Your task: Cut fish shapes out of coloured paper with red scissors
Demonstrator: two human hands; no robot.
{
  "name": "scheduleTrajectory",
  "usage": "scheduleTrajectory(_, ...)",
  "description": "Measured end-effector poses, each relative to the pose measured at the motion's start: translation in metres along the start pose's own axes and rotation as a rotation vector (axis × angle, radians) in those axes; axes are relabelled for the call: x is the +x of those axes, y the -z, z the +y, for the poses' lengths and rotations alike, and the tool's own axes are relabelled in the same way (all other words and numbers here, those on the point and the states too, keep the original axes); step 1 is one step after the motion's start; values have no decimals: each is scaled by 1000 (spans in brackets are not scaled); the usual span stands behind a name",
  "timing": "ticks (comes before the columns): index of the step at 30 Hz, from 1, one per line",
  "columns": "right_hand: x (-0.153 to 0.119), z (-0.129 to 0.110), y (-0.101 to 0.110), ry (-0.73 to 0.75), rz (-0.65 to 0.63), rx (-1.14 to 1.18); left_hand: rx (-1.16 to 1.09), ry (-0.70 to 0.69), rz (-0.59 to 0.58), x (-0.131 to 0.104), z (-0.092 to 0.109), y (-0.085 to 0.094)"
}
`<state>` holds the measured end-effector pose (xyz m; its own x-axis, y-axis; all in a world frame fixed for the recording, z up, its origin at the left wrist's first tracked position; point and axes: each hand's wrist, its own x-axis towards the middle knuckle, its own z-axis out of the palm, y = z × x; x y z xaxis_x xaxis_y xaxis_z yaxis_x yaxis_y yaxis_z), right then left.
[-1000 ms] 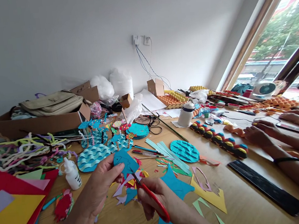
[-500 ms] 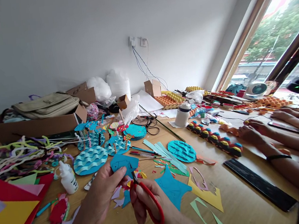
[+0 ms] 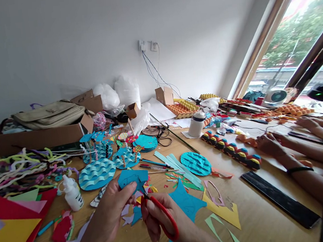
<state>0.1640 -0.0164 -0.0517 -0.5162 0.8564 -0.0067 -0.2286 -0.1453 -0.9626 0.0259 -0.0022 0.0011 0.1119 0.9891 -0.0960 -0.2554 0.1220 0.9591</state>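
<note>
Between the thumb and fingers of my left hand (image 3: 119, 201) is a small piece of blue paper (image 3: 131, 177) with a shape drawn on it in dark lines. My right hand (image 3: 163, 214) is wrapped round the handles of red-handled scissors (image 3: 171, 223). Their blades meet the lower edge of the paper, partly hidden behind it and my fingers. Beneath and to the right lies a larger cut sheet of blue paper (image 3: 185, 200). Purple and blue scraps (image 3: 128, 218) lie under my hands.
A white glue bottle (image 3: 73, 193) stands to the left, beside coloured paper sheets (image 3: 13, 231). Blue wavy discs (image 3: 97, 174) lie behind my hands. A long black bar (image 3: 279, 199) is at the right, near another person's hands (image 3: 269, 145). A white jar (image 3: 197, 124) stands farther back.
Both hands stay almost in place, still holding the paper and scissors. The scissors have shifted very slightly, and the whole view has moved a little.
</note>
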Motion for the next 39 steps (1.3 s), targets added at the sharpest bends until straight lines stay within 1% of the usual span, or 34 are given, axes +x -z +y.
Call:
scheduleTrajectory(6, 2, 2, 2, 14, -24, 34, 28, -23, -10, -1, -1, 0)
scheduleTrajectory(17, 1, 5, 5, 1, -23, 42, 56, -27, -51, 2, -5, 1)
scheduleTrajectory(25, 0, 7, 4, 15, 2, 21, 52, 0, -53, 0, -6, 1)
scheduleTrajectory(30, 0, 6, 3, -15, 25, 13, 38, 7, -52, 0, -8, 1)
scheduleTrajectory(39, 0, 5, 4, -85, 63, -12, 17, 32, -38, -2, -6, 1)
